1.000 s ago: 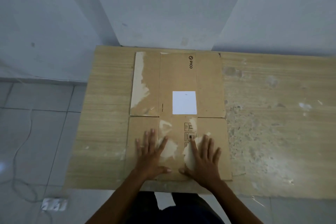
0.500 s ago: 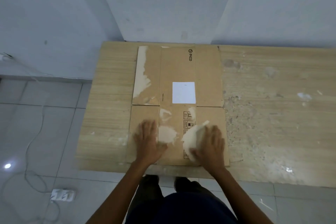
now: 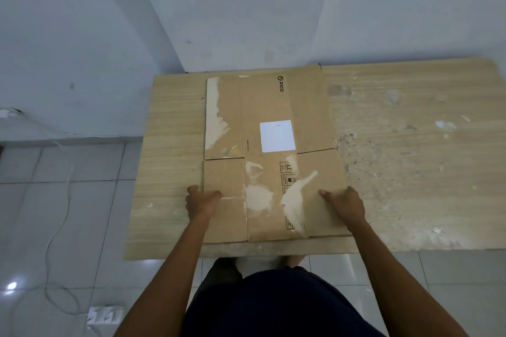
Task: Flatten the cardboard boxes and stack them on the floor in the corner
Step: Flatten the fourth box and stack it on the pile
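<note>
Head view: one flattened cardboard box [image 3: 271, 156], flat on the wooden table [image 3: 410, 167], far end at 12 o'clock against the wall [image 3: 246, 8]; near end at 6 o'clock by the table edge
Surface: torn pale patches where tape came off; white label [image 3: 277, 136] mid-panel; PICO print near the far end
Left hand [image 3: 201, 202]: curled over the box's 9 o'clock edge, thumb on top, fingers hidden underneath; looks like a pinch grip
Right hand [image 3: 346, 204]: same at the 3 o'clock edge, thumb on top, fingers tucked under
Handling, my guess: light; stiff along panels but hinges at the creases and loose flaps, so will sag if lifted from one end; side grip sensible
Surroundings: tiled floor [image 3: 68, 213] at 9 o'clock; white cable [image 3: 59, 227]; power strip [image 3: 105, 316] at 7 o'clock
</note>
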